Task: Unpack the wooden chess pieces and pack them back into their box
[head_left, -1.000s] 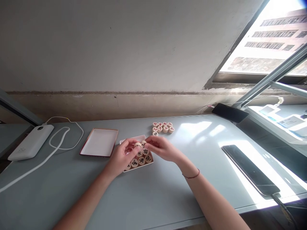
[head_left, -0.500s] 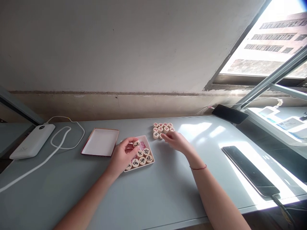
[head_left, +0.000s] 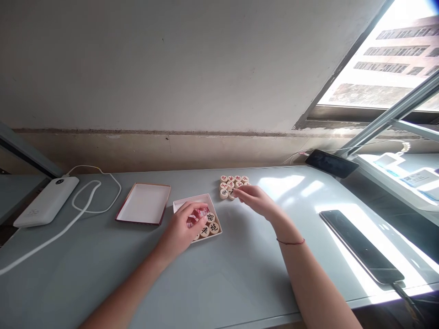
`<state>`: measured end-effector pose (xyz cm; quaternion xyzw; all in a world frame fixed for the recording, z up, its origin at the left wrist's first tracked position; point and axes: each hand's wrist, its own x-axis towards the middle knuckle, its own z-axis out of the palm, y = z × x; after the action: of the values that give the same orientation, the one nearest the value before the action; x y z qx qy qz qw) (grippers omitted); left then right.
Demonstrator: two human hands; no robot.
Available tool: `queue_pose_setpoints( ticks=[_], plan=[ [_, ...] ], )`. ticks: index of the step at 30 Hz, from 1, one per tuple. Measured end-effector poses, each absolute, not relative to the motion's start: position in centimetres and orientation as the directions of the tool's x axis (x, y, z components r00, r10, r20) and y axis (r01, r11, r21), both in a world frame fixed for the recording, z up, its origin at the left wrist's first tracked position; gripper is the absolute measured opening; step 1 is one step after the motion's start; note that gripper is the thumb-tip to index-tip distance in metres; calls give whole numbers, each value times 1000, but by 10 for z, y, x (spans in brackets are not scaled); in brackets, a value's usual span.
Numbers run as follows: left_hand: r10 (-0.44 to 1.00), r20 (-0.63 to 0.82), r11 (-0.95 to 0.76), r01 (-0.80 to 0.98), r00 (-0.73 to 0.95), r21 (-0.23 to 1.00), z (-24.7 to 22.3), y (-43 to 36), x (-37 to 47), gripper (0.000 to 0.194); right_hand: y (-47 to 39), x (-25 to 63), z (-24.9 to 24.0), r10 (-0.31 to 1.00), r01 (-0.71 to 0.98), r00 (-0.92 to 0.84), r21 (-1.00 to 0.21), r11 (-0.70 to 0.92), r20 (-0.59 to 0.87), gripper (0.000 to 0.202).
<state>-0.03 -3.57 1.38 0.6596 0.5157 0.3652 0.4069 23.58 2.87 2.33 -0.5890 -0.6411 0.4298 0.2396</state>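
My left hand [head_left: 183, 227] is over a shallow white box [head_left: 181, 202], its thumb and fingers apart with pink print on the box floor showing between them. Round xiangqi pieces with black characters, such as this piece [head_left: 214, 228], lie in the box's near right part; my hand covers some of them. My right hand [head_left: 255, 199] pinches at the edge of a black-marked xiangqi piece [head_left: 231, 193] in the front row of a block of pieces. Behind it are rows of red-marked pieces [head_left: 223, 185], partly hidden by my fingers.
The box lid [head_left: 144, 204] lies inside up at the left. Beyond it are a white power bank [head_left: 46, 201] and its looped cable [head_left: 84, 205]. A phone [head_left: 361, 246] lies at the right, another phone [head_left: 331, 163] at the back right. A wall [head_left: 154, 82] rises behind the table.
My left hand has moved slightly right over the box; the piece seen at its fingertips no longer shows. My right hand has shifted slightly right, and the front piece's black character now shows.
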Motion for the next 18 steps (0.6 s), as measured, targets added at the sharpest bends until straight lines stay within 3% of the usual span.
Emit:
queue_pose_setpoints(
  ticks=[3, 9, 12, 18],
  plan=[
    [976, 54, -144, 439, 212, 887, 15, -35, -2, 20, 38, 250, 12, 964, 630, -103, -766, -129, -247, 38],
    [967, 58, -169, 454, 247, 875, 19, -37, -2, 22, 42, 251, -2, 962, 720, -103, -686, -104, -253, 46],
    [968, 44, -156, 454, 248, 877, 20, -36, -2, 24, 39, 249, 0, 969, 762, -131, -647, -36, -208, 49],
    [969, 52, -165, 477, 241, 863, 19, -33, -6, 26, 37, 242, -5, 977, 835, -197, -536, 123, -83, 31]
  ],
)
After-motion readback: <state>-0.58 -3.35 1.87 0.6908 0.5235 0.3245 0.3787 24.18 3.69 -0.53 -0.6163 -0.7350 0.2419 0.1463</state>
